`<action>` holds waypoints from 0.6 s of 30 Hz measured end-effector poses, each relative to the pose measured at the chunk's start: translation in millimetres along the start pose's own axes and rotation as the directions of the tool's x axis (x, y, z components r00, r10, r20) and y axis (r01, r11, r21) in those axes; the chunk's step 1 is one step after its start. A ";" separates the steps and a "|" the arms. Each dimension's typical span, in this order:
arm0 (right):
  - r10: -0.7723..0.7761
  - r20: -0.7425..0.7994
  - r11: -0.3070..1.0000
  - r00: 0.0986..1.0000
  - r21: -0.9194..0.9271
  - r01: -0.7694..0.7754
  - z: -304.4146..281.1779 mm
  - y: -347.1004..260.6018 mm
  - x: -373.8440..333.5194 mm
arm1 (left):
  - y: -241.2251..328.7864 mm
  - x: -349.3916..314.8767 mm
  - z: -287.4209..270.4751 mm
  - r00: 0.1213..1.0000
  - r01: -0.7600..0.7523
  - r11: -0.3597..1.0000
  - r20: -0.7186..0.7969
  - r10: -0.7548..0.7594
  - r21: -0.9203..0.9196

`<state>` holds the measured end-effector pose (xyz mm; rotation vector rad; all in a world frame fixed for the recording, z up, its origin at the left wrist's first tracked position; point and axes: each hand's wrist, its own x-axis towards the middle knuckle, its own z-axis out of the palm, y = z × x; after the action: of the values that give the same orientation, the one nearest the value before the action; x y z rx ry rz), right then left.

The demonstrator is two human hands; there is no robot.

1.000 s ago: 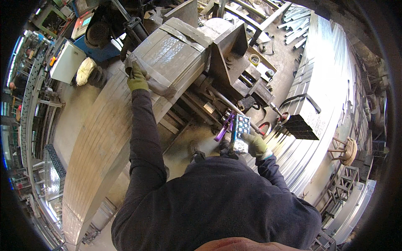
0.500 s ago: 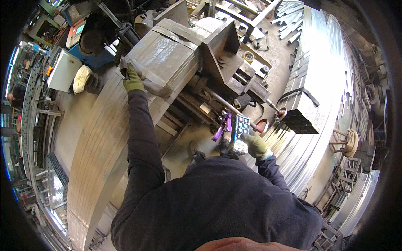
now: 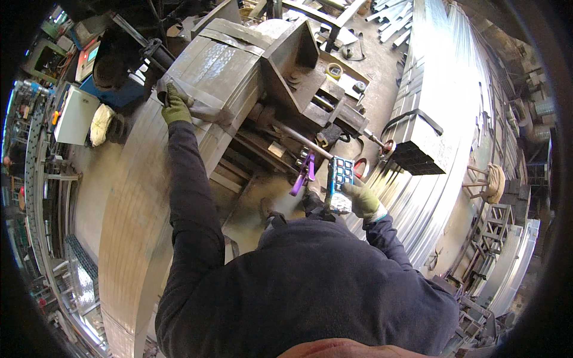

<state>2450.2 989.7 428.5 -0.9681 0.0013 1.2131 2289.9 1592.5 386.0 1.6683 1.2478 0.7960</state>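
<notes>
My left hand, in a green work glove, reaches out to the near-left edge of a bundle of long flat metal bars. Its fingers are closed around the end of a grey strip that lies across the bars; what the strip is made of I cannot tell. By my body, my right hand, gloved too, is closed at the right side of a blue push-button control box, its thumb over the lower buttons. A purple lever-like handle is just left of the box.
An angled steel plate of the machine stands against the bundle's right side. Long shiny metal profiles lie at the right, with a strapped dark-ended stack. A stool is farther right. A pale cabinet stands at the left.
The whole view has shifted, so the machine and bundle appear farther left and slightly higher. Both hands keep their places on the strip and the control box.
</notes>
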 end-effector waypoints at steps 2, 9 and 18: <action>-0.006 -0.032 1.000 0.999 0.018 0.006 -3.2 -3.9 -8.2 | 10.8 -1.0 10.4 0.999 0.050 0.985 0.018 -0.047 -0.163; -0.013 -0.051 0.996 0.999 0.093 0.017 -12.4 -6.0 -45.6 | 50.0 9.9 58.4 0.996 -0.064 0.943 -0.075 0.042 -0.326; 0.048 -0.111 0.998 0.993 0.038 -0.044 -15.3 20.2 -40.9 | 27.0 -45.5 5.1 0.971 -0.207 0.978 0.114 0.210 -0.032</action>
<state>2425.3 948.5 426.1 -1.0086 0.1345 1.1959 2291.8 1544.7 409.1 1.8232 0.9917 0.8203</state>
